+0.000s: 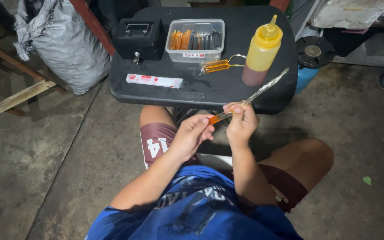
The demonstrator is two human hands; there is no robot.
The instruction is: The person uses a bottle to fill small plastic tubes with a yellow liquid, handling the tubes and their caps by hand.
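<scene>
Black plastic table sits far of the seated person's knees. Grey sack at far left, blue gas canister at far right. On the table: black cash box far left, clear container of orange-filled tubes beside it, yellow squeeze bottle right, white flat packet near left, small orange-handled tool between container and bottle. Left hand pinches the orange end of a long clear plastic tube; right hand is clamped around its middle. Tube tilts up-right over the near table edge, tip near the bottle.
</scene>
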